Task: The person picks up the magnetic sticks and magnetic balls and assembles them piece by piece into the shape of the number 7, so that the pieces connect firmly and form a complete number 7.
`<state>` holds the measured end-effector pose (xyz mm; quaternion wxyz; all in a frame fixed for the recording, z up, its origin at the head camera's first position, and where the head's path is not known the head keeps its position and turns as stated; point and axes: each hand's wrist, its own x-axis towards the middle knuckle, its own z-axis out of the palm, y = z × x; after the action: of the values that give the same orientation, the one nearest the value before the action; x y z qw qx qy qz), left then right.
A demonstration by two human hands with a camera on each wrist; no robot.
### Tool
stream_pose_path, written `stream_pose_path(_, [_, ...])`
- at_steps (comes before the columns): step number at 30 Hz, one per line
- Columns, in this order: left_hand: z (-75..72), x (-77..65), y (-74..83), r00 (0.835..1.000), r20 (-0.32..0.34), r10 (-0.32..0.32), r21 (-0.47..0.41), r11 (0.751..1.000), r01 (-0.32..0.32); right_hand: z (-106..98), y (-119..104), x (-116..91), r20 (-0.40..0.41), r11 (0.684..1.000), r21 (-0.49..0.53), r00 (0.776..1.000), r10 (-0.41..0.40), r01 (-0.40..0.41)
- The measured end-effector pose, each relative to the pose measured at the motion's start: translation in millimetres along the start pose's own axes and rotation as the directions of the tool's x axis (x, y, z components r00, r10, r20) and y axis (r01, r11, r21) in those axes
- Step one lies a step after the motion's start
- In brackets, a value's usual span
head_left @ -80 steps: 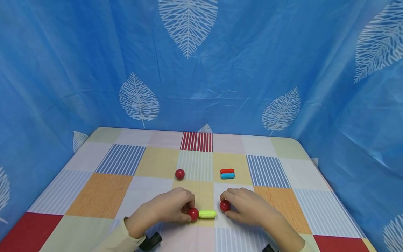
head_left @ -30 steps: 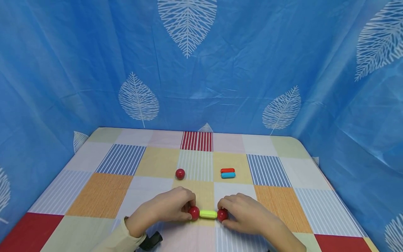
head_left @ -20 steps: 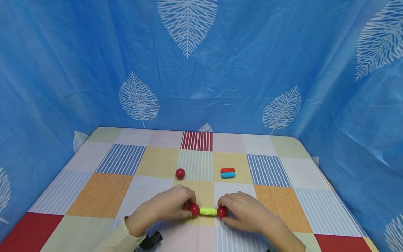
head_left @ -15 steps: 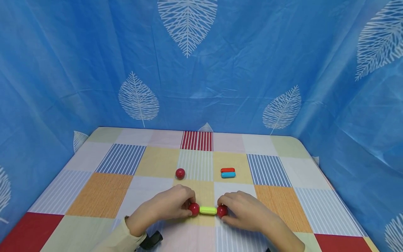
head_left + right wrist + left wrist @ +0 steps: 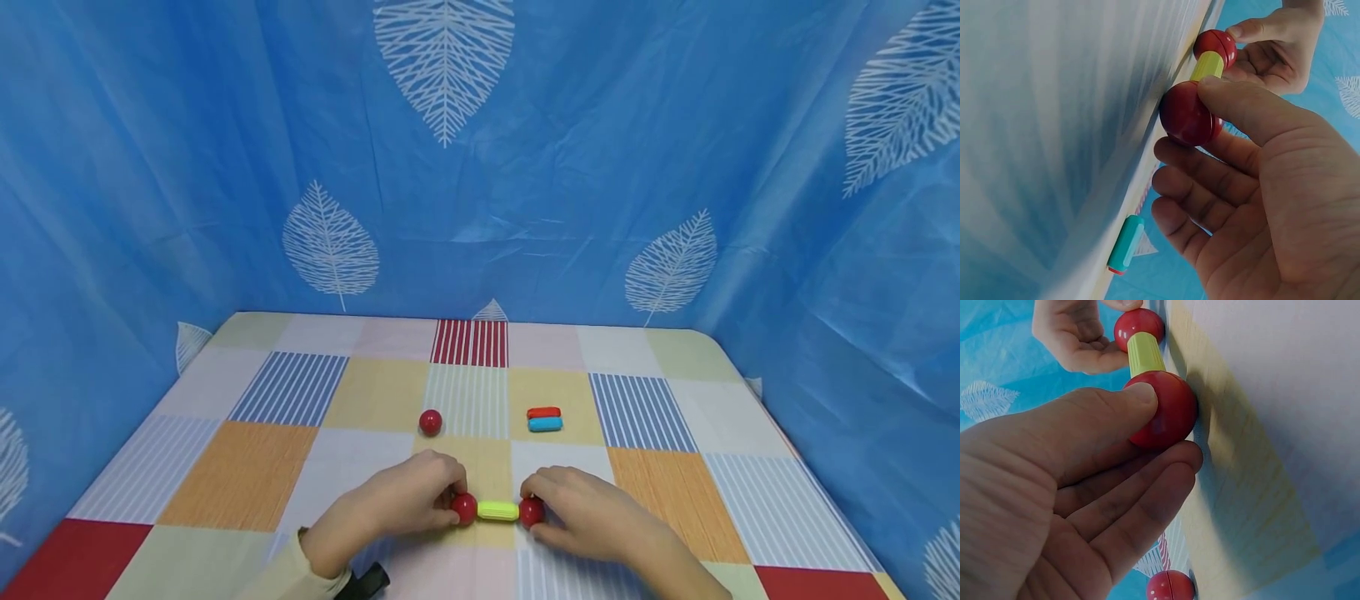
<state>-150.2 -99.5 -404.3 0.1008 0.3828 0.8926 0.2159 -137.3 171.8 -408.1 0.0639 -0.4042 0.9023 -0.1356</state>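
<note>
A yellow-green ribbed rod lies between two glossy red balls, one at each end, making a dumbbell shape. My left hand pinches the left red ball between thumb and fingers. On the other side, my right hand pinches the right red ball. In the left wrist view the left thumb presses on the near ball, and the rod runs straight into it. The right wrist view has the right thumb and fingers around its ball, close over the tablecloth.
Beyond the left hand a third red ball rests on the patchwork tablecloth. A red rod and a blue rod lie side by side past the right hand. Blue curtains with white leaves surround the table.
My right hand has brought its red ball left and nearer, up against the rod's right end. The left hand keeps its pinch. The head view has tilted up slightly.
</note>
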Motion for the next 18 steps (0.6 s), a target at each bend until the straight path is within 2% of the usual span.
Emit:
stream_pose_path(5, [1.9,0.9,-0.1,1.000,0.005,-0.004,-0.002,1.000,0.004,-2,5,-3,-0.003,0.998,0.030,0.998,0.059,-0.059])
stream_pose_path(9, [0.5,0.6,-0.6,1.000,-0.001,-0.009,-0.004,1.000,0.009,-8,13,-2,-0.051,0.995,-0.006,0.994,0.099,-0.100])
stream_pose_path(14, [-1.1,-0.4,-0.2,1.000,-0.002,-0.010,-0.001,1.000,0.010,-14,26,6,-0.120,0.991,-0.086,0.989,0.090,-0.100])
stream_pose_path(18, [-1.2,0.0,-0.2,1.000,-0.004,-0.003,0.012,1.000,0.003,-14,35,13,-0.145,0.990,-0.093,0.985,0.090,-0.104])
